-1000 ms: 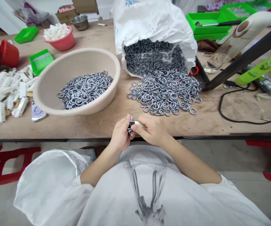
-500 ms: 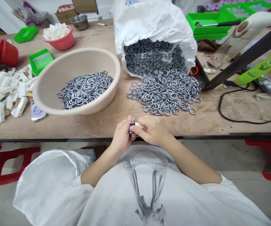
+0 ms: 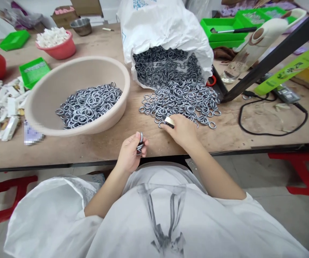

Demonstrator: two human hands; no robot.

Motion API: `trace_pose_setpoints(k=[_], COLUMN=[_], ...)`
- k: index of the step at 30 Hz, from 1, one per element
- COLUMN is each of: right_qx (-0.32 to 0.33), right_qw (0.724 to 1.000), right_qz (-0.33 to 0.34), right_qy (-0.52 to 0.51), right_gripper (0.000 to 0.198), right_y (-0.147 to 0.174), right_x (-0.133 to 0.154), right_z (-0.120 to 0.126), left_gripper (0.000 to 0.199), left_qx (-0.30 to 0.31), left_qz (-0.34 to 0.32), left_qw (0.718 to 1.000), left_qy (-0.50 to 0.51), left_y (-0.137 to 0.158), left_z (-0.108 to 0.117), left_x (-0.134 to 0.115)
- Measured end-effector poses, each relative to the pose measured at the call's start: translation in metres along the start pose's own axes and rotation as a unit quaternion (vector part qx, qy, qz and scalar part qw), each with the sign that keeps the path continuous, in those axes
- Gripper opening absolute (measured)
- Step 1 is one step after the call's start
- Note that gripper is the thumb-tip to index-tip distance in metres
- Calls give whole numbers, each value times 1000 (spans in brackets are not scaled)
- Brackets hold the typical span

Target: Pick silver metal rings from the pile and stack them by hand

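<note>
My left hand (image 3: 129, 152) is closed around several grey metal rings (image 3: 141, 143), held just above the table's front edge. To its right, my right hand (image 3: 183, 132) grips a short white tool with a dark end (image 3: 170, 122); its exact kind does not show. That hand is at the front of a pile of loose grey rings (image 3: 186, 98), and whether its fingertips also touch a ring I cannot tell. The pile spills from a white sack (image 3: 160, 27) lying on its side. A beige basin (image 3: 33, 111) at the left holds many similar rings.
White plastic parts (image 3: 10, 107) are heaped at the far left, near a green tray (image 3: 33, 80) and a pink bowl (image 3: 63, 53). On the right are a dark slanted bar (image 3: 267, 61), a clear bottle (image 3: 247, 53) and a black cable (image 3: 267, 135). A white bag (image 3: 44, 215) hangs below the table edge.
My hands have moved apart. The right one went forward with the white tool to the ring pile; the left stays near the edge with its rings. The view has shifted slightly.
</note>
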State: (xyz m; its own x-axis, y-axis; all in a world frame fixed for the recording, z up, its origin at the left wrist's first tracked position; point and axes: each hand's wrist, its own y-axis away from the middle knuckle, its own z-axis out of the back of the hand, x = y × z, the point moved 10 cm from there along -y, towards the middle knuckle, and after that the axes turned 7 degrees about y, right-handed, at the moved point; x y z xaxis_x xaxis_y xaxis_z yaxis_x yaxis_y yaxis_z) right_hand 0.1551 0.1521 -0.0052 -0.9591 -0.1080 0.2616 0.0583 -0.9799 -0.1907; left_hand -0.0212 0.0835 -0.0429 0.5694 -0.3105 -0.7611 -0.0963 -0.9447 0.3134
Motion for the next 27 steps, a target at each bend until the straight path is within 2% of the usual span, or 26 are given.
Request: trace_pose_setpoints(k=[5, 7, 9, 11, 13, 15, 16, 18, 22, 27], right_qx=[24, 7, -2, 23, 69, 90, 82, 52, 10, 17], right_qw=[999, 1000, 996, 973, 924, 885, 881, 891, 903, 878], right_qz=[-13, -19, -10, 23, 80, 141, 164, 187, 192, 205], right_qy=[29, -4, -86, -227, -369, -434, -436, -411, -383, -433], right_gripper=[23, 22, 20, 17, 17, 17, 16, 14, 16, 25], right_y=[-1, -2, -1, 4, 14, 25, 29, 33, 33, 34], right_x=[-3, -5, -2, 11, 34, 55, 61, 64, 59, 62], right_z=[-9, -5, -1, -1, -2, 2, 5, 8, 7, 6], left_gripper=[37, 32, 30, 35, 43, 50, 52, 53, 52, 55], left_qx=[-21, -24, -17, -4, 13, 37, 49, 64, 64, 61], left_qz=[-1, 5, 13, 21, 30, 39, 43, 49, 58, 27], left_qw=[1000, 1000, 1000, 1000, 999, 998, 998, 996, 996, 996], left_qy=[1, 5, 13, 13, 0, -16, -20, -21, -29, -53], left_y=[-8, -9, -11, -12, -13, -13, -13, -12, -9, -11], left_z=[14, 17, 15, 9, 1, -8, -12, -18, -19, -18], left_x=[-6, -7, -5, -1, 7, 15, 19, 24, 26, 16])
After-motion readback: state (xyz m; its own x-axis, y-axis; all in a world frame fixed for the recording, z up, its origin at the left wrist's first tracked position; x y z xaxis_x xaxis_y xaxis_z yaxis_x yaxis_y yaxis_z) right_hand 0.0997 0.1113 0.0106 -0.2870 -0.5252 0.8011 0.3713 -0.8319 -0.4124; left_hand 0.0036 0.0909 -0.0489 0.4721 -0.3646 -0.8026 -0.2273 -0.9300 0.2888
